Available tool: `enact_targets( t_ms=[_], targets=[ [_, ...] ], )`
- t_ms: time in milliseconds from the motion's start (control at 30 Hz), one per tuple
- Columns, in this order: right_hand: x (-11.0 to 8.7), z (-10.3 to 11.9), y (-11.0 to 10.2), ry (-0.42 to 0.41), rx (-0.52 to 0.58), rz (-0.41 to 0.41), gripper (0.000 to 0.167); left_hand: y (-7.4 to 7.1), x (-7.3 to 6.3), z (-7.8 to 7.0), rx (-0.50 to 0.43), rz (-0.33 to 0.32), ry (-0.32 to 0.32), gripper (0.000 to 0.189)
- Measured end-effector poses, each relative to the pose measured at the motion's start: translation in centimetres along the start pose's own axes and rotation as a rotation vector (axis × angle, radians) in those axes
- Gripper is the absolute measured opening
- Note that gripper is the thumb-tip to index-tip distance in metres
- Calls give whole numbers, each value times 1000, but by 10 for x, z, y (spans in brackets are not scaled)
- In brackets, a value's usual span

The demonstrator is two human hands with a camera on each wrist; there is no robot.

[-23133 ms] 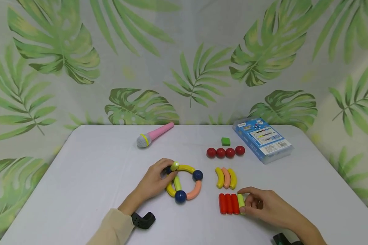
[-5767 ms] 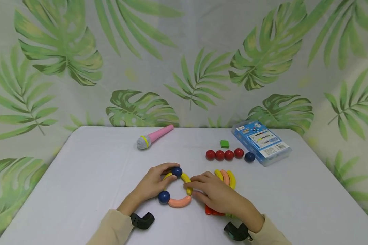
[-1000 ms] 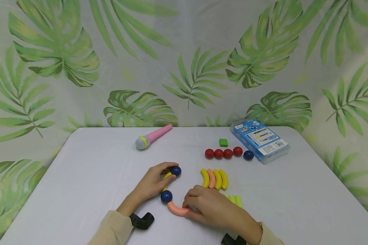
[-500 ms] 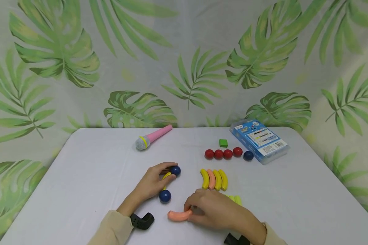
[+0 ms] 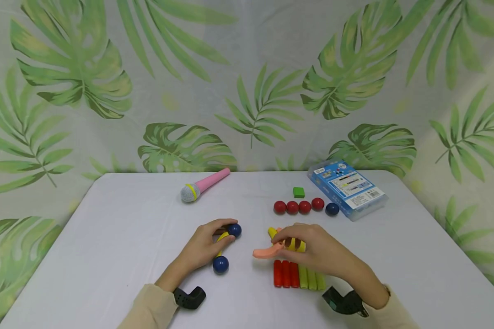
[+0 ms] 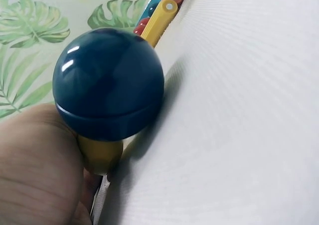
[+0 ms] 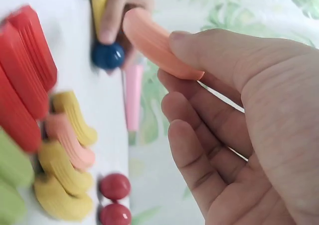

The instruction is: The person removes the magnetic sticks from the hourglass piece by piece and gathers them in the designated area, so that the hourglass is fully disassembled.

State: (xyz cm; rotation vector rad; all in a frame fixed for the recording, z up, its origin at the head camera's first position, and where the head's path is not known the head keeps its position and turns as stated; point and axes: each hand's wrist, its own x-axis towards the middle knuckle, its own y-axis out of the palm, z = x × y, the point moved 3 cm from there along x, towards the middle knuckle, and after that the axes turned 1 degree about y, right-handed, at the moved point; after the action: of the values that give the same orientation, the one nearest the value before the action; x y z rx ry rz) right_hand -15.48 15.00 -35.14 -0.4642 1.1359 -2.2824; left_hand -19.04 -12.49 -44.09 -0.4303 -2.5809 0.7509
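Note:
My left hand [image 5: 209, 241] grips a curved yellow magnetic rod [image 5: 222, 242] with a blue ball on each end. The far blue ball [image 5: 234, 230] is between thumb and fingers. The near blue ball [image 5: 220, 264] sits by the tabletop and looks large in the left wrist view. My right hand [image 5: 313, 244] pinches a curved orange magnetic rod [image 7: 154, 43] between thumb and index finger, raised off the table. Below that hand lies a row of curved rods, yellow [image 7: 75, 115] and orange [image 7: 67, 140], partly hidden in the head view.
Straight red rods [image 5: 286, 273] and light green rods [image 5: 312, 277] lie side by side nearer me. Red balls [image 5: 292, 207] and a blue ball [image 5: 332, 209] line up behind, with a green block [image 5: 298, 192], a blue box [image 5: 347, 189] and a pink toy microphone [image 5: 206, 184] farther back.
The ring of rods and balls has come apart, leaving one yellow rod with two balls. Just now my right hand pulled the orange rod off the near ball and lifted it toward the curved rods.

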Motion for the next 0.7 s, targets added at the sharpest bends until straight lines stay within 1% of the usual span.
enact_targets(
  t_ms=[167, 400, 567, 700],
  targets=[
    [-3, -11, -14, -15, -33, -90, 30, 0, 0, 0, -2, 4, 0, 41],
    [-5, -24, -26, -23, -48, -222, 28, 0, 0, -1, -4, 6, -5, 41],
    [-7, -29, -31, -23, -71, -251, 24, 1, 0, 0, -3, 6, -11, 41],
    [-8, -35, -33, 1, -70, -259, 21, 0, -1, 0, 1, 7, -6, 41]
  ],
)
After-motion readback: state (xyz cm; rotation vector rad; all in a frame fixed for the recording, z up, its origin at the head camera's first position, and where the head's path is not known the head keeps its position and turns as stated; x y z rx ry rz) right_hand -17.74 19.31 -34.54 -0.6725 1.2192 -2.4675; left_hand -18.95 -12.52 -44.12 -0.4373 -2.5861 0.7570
